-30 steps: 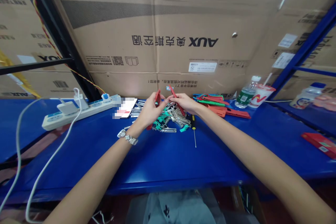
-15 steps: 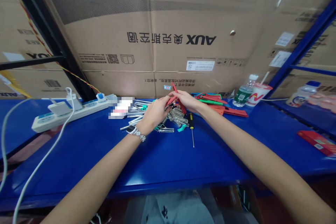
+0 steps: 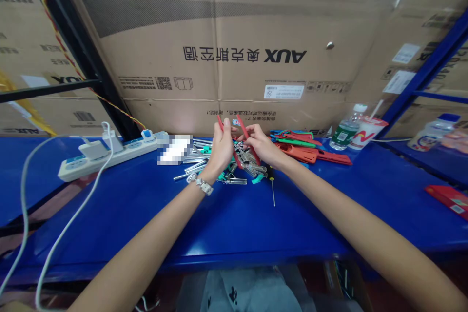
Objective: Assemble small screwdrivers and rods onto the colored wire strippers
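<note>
My left hand (image 3: 222,148) is closed on a long thin red plastic piece (image 3: 237,159), its thumb pointing up. Between the fingers and thumb of my right hand (image 3: 262,145) is a second red plastic strip (image 3: 243,127), slanting down to the right. The two pieces are apart, with a small gap between the hands. Below them lies a heap of clear plastic pieces (image 3: 252,169) with a teal piece (image 3: 257,179) at its edge. Several silver metal rods (image 3: 194,167) lie left of my left hand. A screwdriver (image 3: 272,187) rests just below my right hand.
Red, orange and green plastic parts (image 3: 303,152) are piled right of my right hand. Behind them stand a water bottle (image 3: 343,131) and a paper cup (image 3: 365,132). A power strip (image 3: 120,155) with white cables lies left. A large cardboard box (image 3: 164,58) walls off the back.
My hands have moved apart from close together, each with a red piece. My left wrist has turned, so its thumb side now shows. The view has shifted slightly.
</note>
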The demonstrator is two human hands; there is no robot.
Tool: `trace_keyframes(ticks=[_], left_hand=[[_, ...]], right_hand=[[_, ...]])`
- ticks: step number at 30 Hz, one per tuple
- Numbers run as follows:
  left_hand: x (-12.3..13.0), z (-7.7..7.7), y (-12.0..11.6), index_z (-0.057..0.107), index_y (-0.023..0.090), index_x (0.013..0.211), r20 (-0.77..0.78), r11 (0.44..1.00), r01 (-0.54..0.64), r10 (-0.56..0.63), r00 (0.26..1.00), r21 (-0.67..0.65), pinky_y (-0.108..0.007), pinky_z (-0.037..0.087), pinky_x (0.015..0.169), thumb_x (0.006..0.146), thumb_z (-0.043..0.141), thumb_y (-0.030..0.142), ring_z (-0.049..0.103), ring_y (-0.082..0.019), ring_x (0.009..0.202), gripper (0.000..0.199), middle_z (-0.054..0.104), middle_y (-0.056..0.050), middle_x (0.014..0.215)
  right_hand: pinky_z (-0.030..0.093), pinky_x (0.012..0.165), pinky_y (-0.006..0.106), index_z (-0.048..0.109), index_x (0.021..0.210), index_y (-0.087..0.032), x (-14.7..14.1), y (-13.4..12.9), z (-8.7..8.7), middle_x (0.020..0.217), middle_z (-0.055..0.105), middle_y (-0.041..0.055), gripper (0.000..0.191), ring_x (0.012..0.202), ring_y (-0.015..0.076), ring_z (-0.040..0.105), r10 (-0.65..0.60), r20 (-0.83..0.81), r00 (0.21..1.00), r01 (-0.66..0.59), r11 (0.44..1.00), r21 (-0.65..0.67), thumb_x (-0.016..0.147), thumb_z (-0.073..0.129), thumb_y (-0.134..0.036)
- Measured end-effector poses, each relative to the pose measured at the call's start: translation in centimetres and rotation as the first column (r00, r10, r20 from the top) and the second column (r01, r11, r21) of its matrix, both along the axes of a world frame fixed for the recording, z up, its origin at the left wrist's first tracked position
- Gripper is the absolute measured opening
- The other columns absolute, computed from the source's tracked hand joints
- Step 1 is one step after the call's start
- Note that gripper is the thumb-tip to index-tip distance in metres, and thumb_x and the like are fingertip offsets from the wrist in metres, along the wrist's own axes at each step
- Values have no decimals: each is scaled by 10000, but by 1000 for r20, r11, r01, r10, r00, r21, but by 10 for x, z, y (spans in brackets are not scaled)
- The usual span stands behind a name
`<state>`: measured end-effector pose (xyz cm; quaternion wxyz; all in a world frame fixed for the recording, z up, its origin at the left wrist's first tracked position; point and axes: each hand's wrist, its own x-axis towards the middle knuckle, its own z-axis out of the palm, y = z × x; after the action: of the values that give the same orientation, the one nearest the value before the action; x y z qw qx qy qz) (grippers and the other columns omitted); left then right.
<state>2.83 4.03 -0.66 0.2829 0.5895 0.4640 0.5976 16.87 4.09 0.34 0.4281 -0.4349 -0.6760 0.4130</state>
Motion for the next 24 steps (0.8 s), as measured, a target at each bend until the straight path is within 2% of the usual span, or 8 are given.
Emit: trace_keyframes(ticks=[5, 9, 12, 14, 15, 17, 20, 24], left_hand=[[16, -3, -2, 465, 217, 1128, 188, 997, 28, -13, 982, -78, -387, 504, 1030, 1074, 272, 539, 617, -240, 1186, 379, 633, -123, 1217], [21, -2, -2, 489, 209, 1143, 194, 994, 53, -34, 980, -92, -370, 522, 998, 1074, 204, 551, 627, -232, 1169, 451, 628, -132, 1239], [8, -2, -3, 516, 208, 1144, 37, 994, 76, -73, 997, -81, -383, 521, 995, 1076, 151, 533, 633, -232, 1168, 493, 645, -138, 1232], [-11, -5, -5, 545, 200, 1166, -197, 999, 46, -50, 979, -24, -414, 467, 1071, 1066, 196, 551, 594, -248, 1238, 505, 647, -146, 1263], [-24, -7, -7, 550, 183, 1206, -329, 999, 27, -14, 944, 35, -437, 428, 1112, 1048, 275, 567, 567, -264, 1278, 497, 633, -157, 1310], [-48, -14, -11, 564, 144, 1273, -611, 997, 39, 10, 791, 67, -502, 337, 1180, 1012, 355, 581, 495, -308, 1368, 550, 578, -183, 1418], [-72, -28, -16, 505, 145, 1425, -810, 995, 37, -95, 578, -91, -572, 127, 1253, 1018, 298, 566, 266, -318, 1539, 621, 419, -169, 1593], [-63, -37, -16, 352, 150, 1566, -831, 976, 30, -198, 520, -214, -526, 76, 1273, 1025, 196, 611, 96, -274, 1577, 727, 202, -137, 1682]], right_hand=[[439, 1039, 417, 434, 1089, -251, -12, -17, 2, 1196, 630, 67, 144, 1156, 223, 587, 13, 127, 992, -36, 982, 183, 955, 467, -212], [498, 888, 384, 460, 1189, -248, -13, -23, 2, 1105, 648, 57, 281, 980, 222, 627, 68, 184, 981, -93, 987, 131, 917, 446, -177], [499, 747, 345, 440, 1192, -247, -9, -19, -1, 988, 641, 38, 347, 781, 188, 603, 102, 244, 965, -142, 978, 153, 863, 459, -139], [490, 753, 351, 424, 1155, -240, -3, -11, -2, 987, 639, 41, 346, 783, 186, 597, 66, 285, 956, -128, 970, 206, 833, 487, -132], [488, 767, 359, 412, 1142, -238, 0, -6, -3, 999, 641, 45, 346, 800, 189, 600, 41, 296, 954, -111, 968, 225, 824, 500, -134], [488, 780, 377, 382, 1151, -240, 8, 7, -5, 1008, 653, 48, 364, 809, 196, 607, 11, 292, 956, -78, 973, 219, 823, 512, -150], [494, 801, 395, 387, 1171, -237, 17, 26, -9, 986, 682, 56, 362, 813, 208, 623, 4, 314, 949, -61, 983, 172, 843, 525, -172], [503, 821, 398, 478, 1189, -206, 18, 45, -11, 961, 707, 71, 363, 798, 216, 638, -30, 434, 900, -68, 976, 208, 837, 551, -158]])
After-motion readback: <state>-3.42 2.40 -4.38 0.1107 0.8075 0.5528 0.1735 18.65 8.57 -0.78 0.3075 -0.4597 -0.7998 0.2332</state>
